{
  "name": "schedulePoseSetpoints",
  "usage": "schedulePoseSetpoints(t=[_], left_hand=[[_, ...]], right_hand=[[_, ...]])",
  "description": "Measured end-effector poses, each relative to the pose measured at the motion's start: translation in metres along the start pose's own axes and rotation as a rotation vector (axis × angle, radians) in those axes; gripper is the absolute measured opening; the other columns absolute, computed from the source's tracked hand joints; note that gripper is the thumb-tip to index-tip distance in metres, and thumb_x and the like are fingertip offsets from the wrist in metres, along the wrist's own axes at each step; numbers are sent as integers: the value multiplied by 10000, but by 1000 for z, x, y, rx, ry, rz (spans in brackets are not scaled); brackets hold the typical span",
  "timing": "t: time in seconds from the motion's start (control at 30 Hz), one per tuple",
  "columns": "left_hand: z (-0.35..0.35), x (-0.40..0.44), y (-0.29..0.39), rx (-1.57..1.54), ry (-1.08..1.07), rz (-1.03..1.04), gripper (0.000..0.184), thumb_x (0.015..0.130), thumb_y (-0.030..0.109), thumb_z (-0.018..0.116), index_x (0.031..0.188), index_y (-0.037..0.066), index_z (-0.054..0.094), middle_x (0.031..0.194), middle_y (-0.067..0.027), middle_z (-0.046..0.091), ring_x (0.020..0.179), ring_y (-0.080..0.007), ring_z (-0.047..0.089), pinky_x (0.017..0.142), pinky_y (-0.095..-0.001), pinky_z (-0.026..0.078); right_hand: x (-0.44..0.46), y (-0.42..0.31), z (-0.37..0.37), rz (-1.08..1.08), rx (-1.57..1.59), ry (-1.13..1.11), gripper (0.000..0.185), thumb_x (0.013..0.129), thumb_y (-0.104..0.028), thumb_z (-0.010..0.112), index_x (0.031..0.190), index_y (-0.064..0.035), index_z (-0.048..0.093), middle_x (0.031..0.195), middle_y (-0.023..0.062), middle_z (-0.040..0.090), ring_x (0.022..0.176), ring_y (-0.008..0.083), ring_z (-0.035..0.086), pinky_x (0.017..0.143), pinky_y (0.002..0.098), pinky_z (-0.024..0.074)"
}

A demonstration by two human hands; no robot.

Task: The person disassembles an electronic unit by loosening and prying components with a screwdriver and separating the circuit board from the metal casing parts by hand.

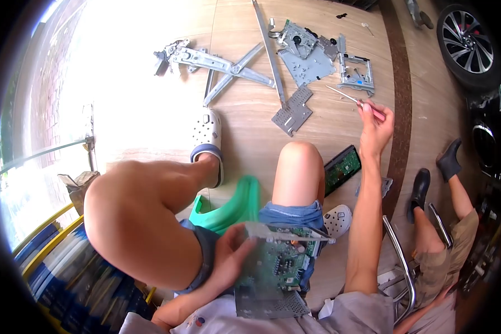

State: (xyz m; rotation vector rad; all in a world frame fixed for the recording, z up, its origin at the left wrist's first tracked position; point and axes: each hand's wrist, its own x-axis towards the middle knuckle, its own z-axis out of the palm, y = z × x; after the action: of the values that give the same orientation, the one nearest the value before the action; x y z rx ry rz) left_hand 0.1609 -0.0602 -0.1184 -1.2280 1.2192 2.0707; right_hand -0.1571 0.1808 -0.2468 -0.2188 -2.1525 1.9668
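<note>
My left hand (232,251) is closed on the edge of a metal chassis with a green circuit board (286,264), which rests against my lap. A perforated metal panel (270,308) shows at its lower end. Held out to the right, my right hand (377,127) grips a screwdriver (371,108) with a reddish handle, its shaft pointing up and left. Beyond the tip lie a grey metal frame (357,84) and a slotted metal plate (293,111). Near my right forearm, a black-edged panel with a green board (342,168) stands tilted on the floor.
A scissor-shaped window regulator (228,68) and a long metal strip (270,53) lie ahead, beside a drive mechanism (299,42). A green plastic stool (234,209) is between my legs. Another person's legs (431,245) are at right, below a car wheel (468,42).
</note>
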Motion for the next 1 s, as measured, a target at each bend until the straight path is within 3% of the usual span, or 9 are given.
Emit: schedulePoseSetpoints(t=[0.2, 0.43, 0.6, 0.73, 0.77, 0.87, 1.0], left_hand=[[10, -2, 13, -35, 8, -26, 490, 969, 94, 594, 1402, -68, 432, 1353, -172, 571, 1235, -251, 558, 1033, -359, 447], [6, 13, 19, 4, 40, -108, 548, 964, 114, 612, 1442, -32, 388, 1383, -171, 547, 1281, -273, 530, 1065, -371, 425], [1, 27, 72, 378, 41, 82, 628, 911, 152, 658, 1444, -49, 394, 1344, -194, 566, 1238, -285, 563, 1049, -362, 454], [0, 37, 147, 681, 28, 230, 693, 869, 182, 696, 1446, -62, 400, 1313, -212, 580, 1204, -295, 589, 1036, -354, 476], [0, 36, 167, 756, 26, 270, 709, 859, 189, 705, 1446, -66, 401, 1306, -217, 584, 1196, -297, 596, 1032, -353, 482], [-1, 41, 218, 976, 14, 393, 758, 827, 212, 733, 1448, -76, 405, 1283, -230, 595, 1170, -305, 616, 1022, -347, 499], [4, 36, 250, 1274, -2, 562, 825, 785, 242, 770, 1449, -89, 410, 1252, -248, 610, 1136, -315, 642, 1009, -340, 522]], right_hand=[[44, 73, 55, -29, -84, -21, 227, 927, -4, 671, 1092, 21, 517, 1112, 164, 674, 984, 207, 696, 891, 306, 552], [60, 81, 73, -116, -264, -22, 242, 935, -27, 659, 1129, 16, 521, 1070, 151, 690, 953, 212, 706, 852, 319, 566], [76, 55, 82, -289, -449, -24, 292, 949, -79, 635, 1187, 27, 502, 1038, 166, 692, 940, 219, 711, 814, 328, 572], [106, 47, 93, -207, -426, -186, 335, 940, -117, 642, 1223, 7, 511, 988, 153, 714, 889, 223, 714, 804, 345, 569], [111, 45, 97, -197, -575, -171, 353, 930, -150, 660, 1228, -18, 526, 965, 153, 723, 880, 235, 718, 815, 362, 567], [116, 53, 105, -198, -639, -201, 359, 925, -180, 670, 1222, -30, 537, 964, 158, 725, 885, 250, 722, 826, 374, 566], [114, 71, 103, -159, -536, -178, 338, 929, -167, 675, 1206, -25, 544, 977, 153, 730, 894, 250, 724, 825, 366, 570]])
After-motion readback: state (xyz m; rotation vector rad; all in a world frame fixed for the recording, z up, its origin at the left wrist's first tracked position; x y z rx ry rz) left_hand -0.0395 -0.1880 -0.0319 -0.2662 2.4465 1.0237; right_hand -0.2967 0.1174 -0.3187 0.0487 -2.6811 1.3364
